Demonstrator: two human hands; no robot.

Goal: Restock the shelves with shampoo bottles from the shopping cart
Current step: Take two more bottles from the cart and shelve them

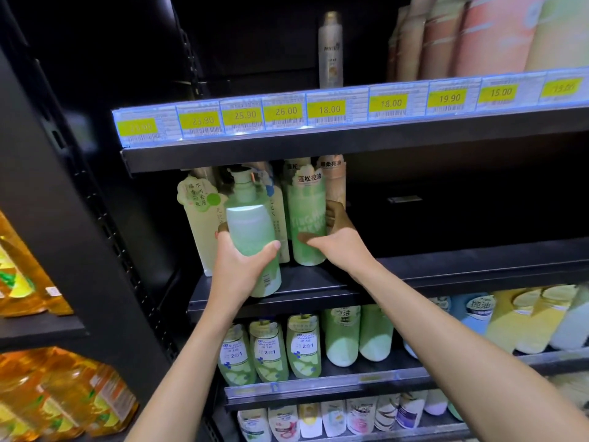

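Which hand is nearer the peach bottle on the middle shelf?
Right. The right hand grips the green bottle directly beside the peach bottle; the left hand holds the pump bottle farther left.

pale green pump bottle (251,237), black shelf (446,266), yellow price tags (328,109)

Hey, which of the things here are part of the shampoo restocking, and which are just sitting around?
Part of the job: pump bottle, gripped by the left hand; green shelf bottle, held by the right hand; middle shelf.
Just there: oil jugs; price tags; spray can; pastel packs.
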